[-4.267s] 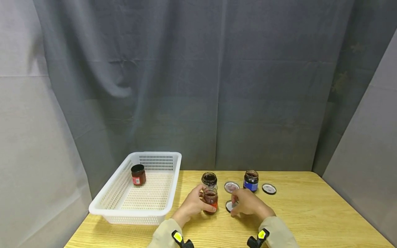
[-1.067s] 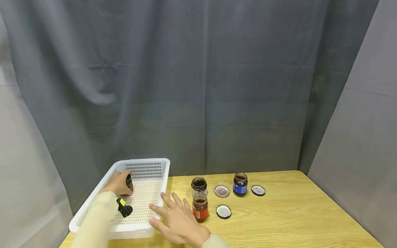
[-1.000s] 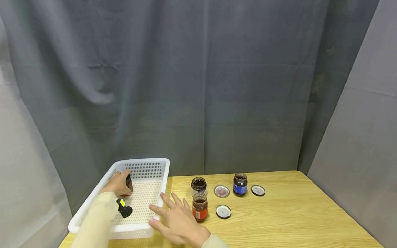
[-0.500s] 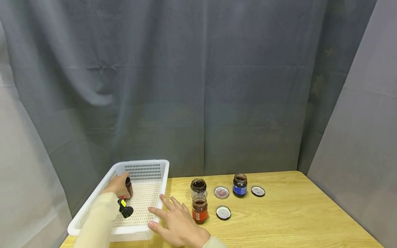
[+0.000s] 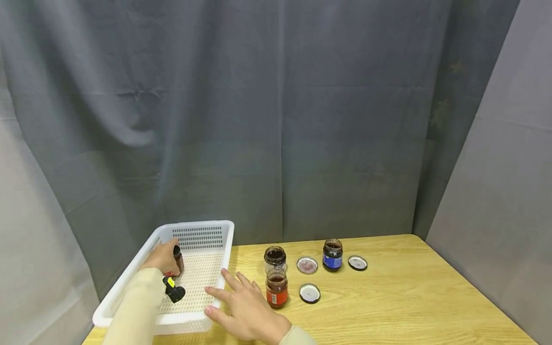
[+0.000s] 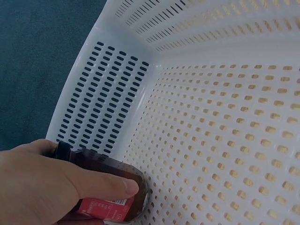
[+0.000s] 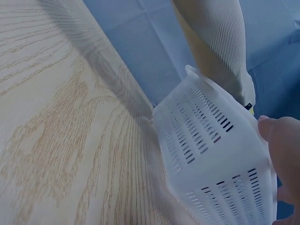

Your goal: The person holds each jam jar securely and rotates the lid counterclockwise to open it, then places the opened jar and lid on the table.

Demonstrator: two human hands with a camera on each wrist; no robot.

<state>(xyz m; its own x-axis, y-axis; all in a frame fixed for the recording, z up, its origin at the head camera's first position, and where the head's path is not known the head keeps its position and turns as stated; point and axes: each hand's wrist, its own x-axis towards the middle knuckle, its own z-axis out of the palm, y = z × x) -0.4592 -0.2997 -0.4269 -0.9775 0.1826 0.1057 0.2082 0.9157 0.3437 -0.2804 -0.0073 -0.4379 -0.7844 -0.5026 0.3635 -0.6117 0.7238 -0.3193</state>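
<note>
Inside the white basket [image 5: 202,266], toward its left side, my left hand [image 5: 161,258] grips a dark-lidded jam jar [image 5: 179,262]. The left wrist view shows my thumb along the jar's side, with its red label [image 6: 115,211] partly covered and the remaining fingers mostly hidden. Fingers spread, my right hand [image 5: 247,306] touches the right rim of the basket. Close by stands an uncovered jar with an orange-red label [image 5: 277,289]. Part of the right hand [image 7: 286,159] appears at the basket's edge in the right wrist view.
Behind the orange-red jar is another uncovered dark jar [image 5: 274,258]. A blue-labelled jar [image 5: 332,256], also uncovered, stands farther right. Three lids lie on the wooden table: one at the front [image 5: 309,293], a middle lid [image 5: 307,265] and a right lid [image 5: 357,262].
Both hands have left the orange-red jar and the front lid. The left hand reached into the basket and took hold of the jar there; the right moved to the rim. Recently, hardly any movement.
</note>
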